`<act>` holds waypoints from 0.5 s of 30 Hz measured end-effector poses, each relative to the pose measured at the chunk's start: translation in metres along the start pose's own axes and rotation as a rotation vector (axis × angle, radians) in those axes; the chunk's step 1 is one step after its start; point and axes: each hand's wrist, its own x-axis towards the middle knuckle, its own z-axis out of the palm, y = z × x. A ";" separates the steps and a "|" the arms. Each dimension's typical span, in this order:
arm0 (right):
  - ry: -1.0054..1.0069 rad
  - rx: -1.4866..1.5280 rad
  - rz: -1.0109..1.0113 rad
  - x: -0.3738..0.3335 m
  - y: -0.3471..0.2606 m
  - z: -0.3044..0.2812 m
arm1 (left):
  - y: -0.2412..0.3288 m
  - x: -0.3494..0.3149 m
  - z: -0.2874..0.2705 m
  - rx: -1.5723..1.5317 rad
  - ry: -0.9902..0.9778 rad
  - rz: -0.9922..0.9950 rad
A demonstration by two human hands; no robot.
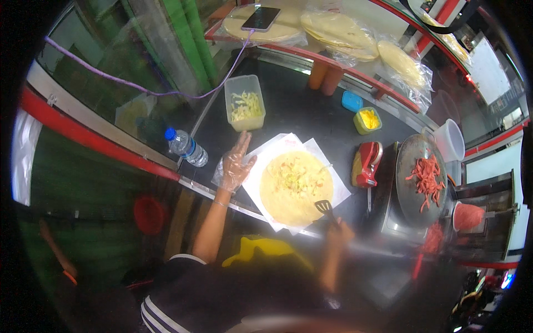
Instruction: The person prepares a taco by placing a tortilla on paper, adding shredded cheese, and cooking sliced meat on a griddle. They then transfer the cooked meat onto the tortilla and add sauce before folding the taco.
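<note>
A round flatbread (pixel 295 187) with chopped filling on top lies on white paper (pixel 277 150) on the dark counter. My left hand (pixel 237 162), in a clear plastic glove, rests open with fingers spread on the paper's left edge, beside the flatbread. My right hand (pixel 338 230) grips the handle of a black slotted spatula (pixel 324 207), whose blade sits over the flatbread's lower right rim.
A tub of pale shredded food (pixel 245 104) stands behind my left hand. A water bottle (pixel 186 147) lies left. Right are a red tape dispenser (pixel 366 163), a griddle with red strips (pixel 425 178), small yellow (pixel 367 120) and blue (pixel 351 101) cups. Bagged flatbreads (pixel 338 33) and a phone (pixel 261 18) sit behind.
</note>
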 end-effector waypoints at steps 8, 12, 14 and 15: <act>0.074 0.026 0.036 -0.005 -0.004 0.005 | -0.022 0.007 0.011 -0.009 0.063 0.108; 0.145 0.109 -0.033 0.003 -0.016 -0.002 | -0.019 0.011 0.013 0.133 0.058 0.123; 0.139 0.059 -0.060 0.007 -0.020 -0.006 | -0.011 0.009 0.010 0.015 0.105 0.146; 0.104 0.043 -0.053 0.008 -0.021 -0.008 | -0.007 0.007 0.008 -0.021 0.112 0.122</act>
